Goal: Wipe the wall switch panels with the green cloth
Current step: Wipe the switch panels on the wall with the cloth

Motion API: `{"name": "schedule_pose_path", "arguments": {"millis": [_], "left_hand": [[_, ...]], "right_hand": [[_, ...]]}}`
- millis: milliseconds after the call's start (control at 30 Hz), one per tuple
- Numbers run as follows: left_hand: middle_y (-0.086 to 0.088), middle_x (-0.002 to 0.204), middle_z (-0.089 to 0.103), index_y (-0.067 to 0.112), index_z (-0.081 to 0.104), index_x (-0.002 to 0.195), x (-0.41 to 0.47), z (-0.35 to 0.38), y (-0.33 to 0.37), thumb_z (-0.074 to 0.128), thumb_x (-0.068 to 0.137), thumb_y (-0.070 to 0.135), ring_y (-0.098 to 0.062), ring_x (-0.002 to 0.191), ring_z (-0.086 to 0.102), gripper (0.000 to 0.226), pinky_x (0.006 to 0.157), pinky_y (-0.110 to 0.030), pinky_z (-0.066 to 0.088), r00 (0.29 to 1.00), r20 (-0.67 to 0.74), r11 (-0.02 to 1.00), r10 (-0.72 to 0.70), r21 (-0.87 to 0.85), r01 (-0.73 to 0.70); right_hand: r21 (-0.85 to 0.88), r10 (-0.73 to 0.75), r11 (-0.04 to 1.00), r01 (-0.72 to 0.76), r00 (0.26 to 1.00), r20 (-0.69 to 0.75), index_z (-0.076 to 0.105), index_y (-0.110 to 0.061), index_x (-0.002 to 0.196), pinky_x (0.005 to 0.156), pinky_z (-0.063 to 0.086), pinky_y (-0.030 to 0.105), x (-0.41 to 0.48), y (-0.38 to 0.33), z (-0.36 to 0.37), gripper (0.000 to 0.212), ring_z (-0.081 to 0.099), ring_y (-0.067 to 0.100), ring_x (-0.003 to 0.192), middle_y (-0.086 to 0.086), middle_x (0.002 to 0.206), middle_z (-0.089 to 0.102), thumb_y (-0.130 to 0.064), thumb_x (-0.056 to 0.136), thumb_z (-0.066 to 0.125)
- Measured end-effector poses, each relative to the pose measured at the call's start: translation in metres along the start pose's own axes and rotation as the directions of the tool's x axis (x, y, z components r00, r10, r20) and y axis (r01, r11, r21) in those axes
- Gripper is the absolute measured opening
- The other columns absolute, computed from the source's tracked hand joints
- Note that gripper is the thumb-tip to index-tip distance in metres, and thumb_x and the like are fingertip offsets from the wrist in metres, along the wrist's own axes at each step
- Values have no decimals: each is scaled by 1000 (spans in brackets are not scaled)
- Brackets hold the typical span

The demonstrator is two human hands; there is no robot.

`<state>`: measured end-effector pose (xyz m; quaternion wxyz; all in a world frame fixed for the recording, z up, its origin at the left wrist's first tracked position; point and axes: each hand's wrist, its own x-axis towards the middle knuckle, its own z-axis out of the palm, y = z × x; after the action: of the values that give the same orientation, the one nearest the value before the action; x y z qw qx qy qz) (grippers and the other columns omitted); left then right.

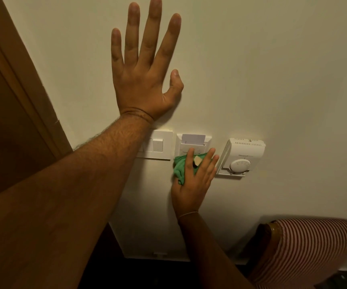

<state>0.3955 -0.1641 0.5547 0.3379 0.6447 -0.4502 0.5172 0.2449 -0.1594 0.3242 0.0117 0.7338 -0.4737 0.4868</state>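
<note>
My left hand (142,76) lies flat on the cream wall with fingers spread, above the panels and holding nothing. My left forearm crosses the left part of the white switch panel (161,143). My right hand (193,180) presses the green cloth (180,165) against the lower edge of the white key-card holder panel (189,143), which has a card (193,138) standing in its slot. The cloth bunches out to the left of my fingers. A white thermostat (242,156) with a round dial sits just right of my fingertips.
A brown wooden door frame (22,84) runs down the left side. A chair with a red-and-white striped back (306,251) stands against the wall at lower right. A white skirting board (160,252) meets dark floor below.
</note>
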Motion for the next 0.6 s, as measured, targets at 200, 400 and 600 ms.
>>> {"name": "schedule_pose_path", "arguments": {"millis": [200,400,600], "left_hand": [[-23,174,39,19,40,171,0,0,0,61,97,46,-52,161,34,81,131,-71,20,1000,2,1000,4,-2,-4],[-24,174,38,18,39,172,-1,2,-2,57,100,47,-54,160,33,79,131,-72,19,1000,4,1000,-3,-7,3],[-24,173,39,18,40,171,-1,4,-1,56,103,49,-53,159,36,77,130,-71,21,1000,-3,1000,-7,21,7]], "right_hand": [[101,-30,994,40,994,-103,-1,-43,171,132,-9,48,31,-48,-8,106,-19,31,165,3,178,-21,-22,91,65],[-80,-293,952,296,955,39,19,-34,168,132,-14,48,13,-60,10,85,-19,30,165,12,180,-3,-34,94,59],[-46,-253,966,253,967,23,23,-29,167,130,10,56,2,-21,6,104,-17,28,166,8,179,-11,-22,84,86]]}}
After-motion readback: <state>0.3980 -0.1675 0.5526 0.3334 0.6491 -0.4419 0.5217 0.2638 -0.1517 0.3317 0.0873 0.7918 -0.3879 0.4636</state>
